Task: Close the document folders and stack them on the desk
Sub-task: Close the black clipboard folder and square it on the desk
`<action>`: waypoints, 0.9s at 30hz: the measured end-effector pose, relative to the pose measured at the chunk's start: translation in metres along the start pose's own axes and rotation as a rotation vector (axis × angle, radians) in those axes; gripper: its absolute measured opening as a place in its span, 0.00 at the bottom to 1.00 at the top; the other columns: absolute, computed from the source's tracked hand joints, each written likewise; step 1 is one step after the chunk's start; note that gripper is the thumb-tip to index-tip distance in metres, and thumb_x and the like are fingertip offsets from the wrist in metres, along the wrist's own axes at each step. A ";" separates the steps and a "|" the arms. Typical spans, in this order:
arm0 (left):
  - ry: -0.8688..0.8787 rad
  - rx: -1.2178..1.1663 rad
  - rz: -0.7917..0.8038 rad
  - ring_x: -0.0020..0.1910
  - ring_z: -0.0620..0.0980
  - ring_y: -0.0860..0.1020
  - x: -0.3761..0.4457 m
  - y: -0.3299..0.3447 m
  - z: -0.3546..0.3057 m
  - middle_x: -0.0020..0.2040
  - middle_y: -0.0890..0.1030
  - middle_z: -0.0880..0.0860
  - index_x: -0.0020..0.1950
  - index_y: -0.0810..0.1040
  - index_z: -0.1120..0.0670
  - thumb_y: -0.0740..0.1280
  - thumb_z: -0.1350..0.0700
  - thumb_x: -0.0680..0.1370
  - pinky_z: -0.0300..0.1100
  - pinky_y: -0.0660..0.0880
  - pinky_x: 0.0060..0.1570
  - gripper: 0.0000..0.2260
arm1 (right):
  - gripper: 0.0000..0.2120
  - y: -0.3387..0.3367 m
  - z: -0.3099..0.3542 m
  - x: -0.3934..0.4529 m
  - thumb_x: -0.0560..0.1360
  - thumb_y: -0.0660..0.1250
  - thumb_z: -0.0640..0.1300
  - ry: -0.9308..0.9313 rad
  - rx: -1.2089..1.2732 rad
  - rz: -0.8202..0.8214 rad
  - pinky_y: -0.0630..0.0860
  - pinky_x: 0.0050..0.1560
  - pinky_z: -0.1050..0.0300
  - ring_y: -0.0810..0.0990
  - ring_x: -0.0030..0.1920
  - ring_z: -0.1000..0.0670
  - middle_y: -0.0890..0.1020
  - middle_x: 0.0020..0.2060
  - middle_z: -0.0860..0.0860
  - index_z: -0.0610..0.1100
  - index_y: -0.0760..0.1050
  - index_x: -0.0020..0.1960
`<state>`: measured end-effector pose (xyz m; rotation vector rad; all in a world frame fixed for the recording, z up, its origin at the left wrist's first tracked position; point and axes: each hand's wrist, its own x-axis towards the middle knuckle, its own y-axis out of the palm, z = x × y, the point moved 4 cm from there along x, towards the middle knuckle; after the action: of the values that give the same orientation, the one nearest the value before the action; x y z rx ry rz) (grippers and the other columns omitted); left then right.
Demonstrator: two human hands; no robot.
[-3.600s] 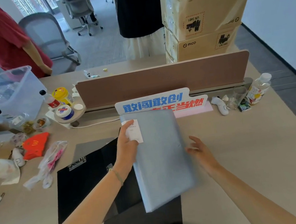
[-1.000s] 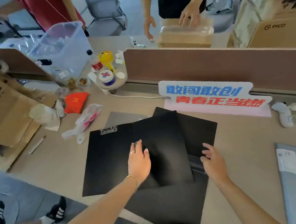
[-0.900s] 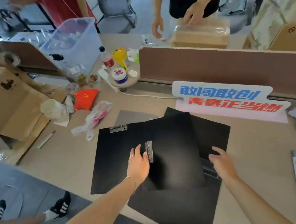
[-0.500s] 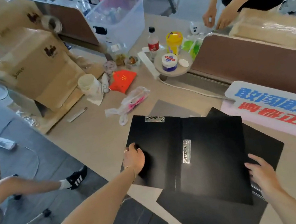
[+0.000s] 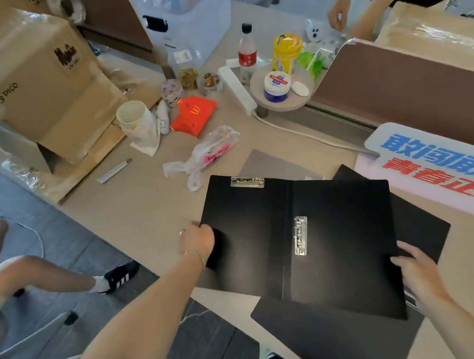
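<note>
An open black folder lies flat on the bench, directly in front of the person. Its spine runs from about 12 o'clock to 6 o'clock, leaning a little, so the two covers spread to 9 and to 3 o'clock. A silver side clip sits just right of the spine, and a second top clip is at the far edge of the left cover. Under it lies a second black folder, which shows at 5 o'clock and at 2 o'clock; I cannot tell if that one is closed.

The left hand is at 9 o'clock from the spine, with its fingers curled over the outer edge of the left cover and clamped on it. This edge is the free one, and the left hand is clearly the nearer one to it. The right hand rests at 4 o'clock, fingers loosely apart, touching the right cover's edge; it seems to steady the folders, not to grip.

I judge that the step is to swing the left cover over the spine toward 3 o'clock. The side clip stands up in the way, so the cover may not lie fully flat.
</note>
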<state>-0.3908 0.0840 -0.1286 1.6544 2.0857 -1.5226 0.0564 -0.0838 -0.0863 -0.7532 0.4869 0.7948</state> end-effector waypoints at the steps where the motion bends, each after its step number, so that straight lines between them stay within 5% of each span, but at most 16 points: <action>1: -0.011 -0.035 -0.003 0.61 0.62 0.76 0.000 -0.002 0.000 0.63 0.77 0.59 0.64 0.78 0.56 0.56 0.55 0.77 0.53 0.71 0.67 0.19 | 0.22 0.000 0.001 -0.002 0.78 0.63 0.38 0.003 0.002 0.002 0.76 0.48 0.51 0.79 0.55 0.44 0.81 0.57 0.46 0.53 0.72 0.69; 7: 0.011 -0.137 0.041 0.48 0.54 0.79 -0.010 -0.019 -0.006 0.54 0.81 0.56 0.54 0.80 0.51 0.59 0.56 0.78 0.48 0.77 0.49 0.11 | 0.21 0.000 0.006 -0.005 0.79 0.62 0.37 -0.018 0.018 -0.002 0.73 0.55 0.50 0.76 0.56 0.45 0.78 0.59 0.47 0.49 0.71 0.71; 10: 0.060 -0.153 0.057 0.51 0.54 0.80 -0.023 -0.029 -0.014 0.51 0.81 0.54 0.47 0.77 0.47 0.61 0.56 0.80 0.51 0.78 0.54 0.07 | 0.22 -0.001 0.008 -0.009 0.79 0.62 0.37 -0.034 0.040 0.015 0.72 0.58 0.51 0.75 0.57 0.45 0.77 0.61 0.47 0.49 0.71 0.72; 15: 0.194 -0.189 0.068 0.50 0.51 0.81 -0.059 -0.037 -0.035 0.51 0.82 0.51 0.57 0.77 0.50 0.59 0.52 0.84 0.45 0.78 0.48 0.07 | 0.22 -0.004 0.008 -0.013 0.79 0.63 0.38 -0.028 0.086 0.019 0.76 0.62 0.44 0.77 0.61 0.42 0.77 0.62 0.47 0.51 0.72 0.71; 19: 0.296 -0.232 0.093 0.53 0.50 0.80 -0.094 -0.031 -0.058 0.55 0.81 0.50 0.63 0.75 0.52 0.59 0.53 0.85 0.44 0.79 0.53 0.10 | 0.20 -0.006 0.013 -0.021 0.78 0.64 0.39 -0.027 0.121 0.079 0.76 0.64 0.42 0.80 0.61 0.44 0.81 0.61 0.49 0.50 0.75 0.69; 23: 0.436 -0.275 0.156 0.48 0.39 0.76 -0.136 -0.013 -0.084 0.52 0.80 0.46 0.62 0.75 0.53 0.60 0.56 0.85 0.31 0.69 0.46 0.08 | 0.20 -0.004 0.013 -0.017 0.75 0.67 0.46 -0.053 0.098 0.149 0.72 0.68 0.41 0.79 0.63 0.46 0.82 0.62 0.50 0.50 0.76 0.68; 27: 0.507 -0.296 0.248 0.52 0.42 0.79 -0.172 0.012 -0.102 0.50 0.81 0.44 0.60 0.78 0.48 0.64 0.53 0.82 0.37 0.73 0.53 0.07 | 0.13 0.001 0.034 -0.049 0.79 0.65 0.46 -0.110 0.134 0.266 0.77 0.61 0.49 0.83 0.56 0.51 0.85 0.56 0.53 0.49 0.79 0.63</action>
<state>-0.2600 0.0364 0.0161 2.2320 2.0711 -0.7310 0.0296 -0.0798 -0.0335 -0.5233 0.5425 1.0343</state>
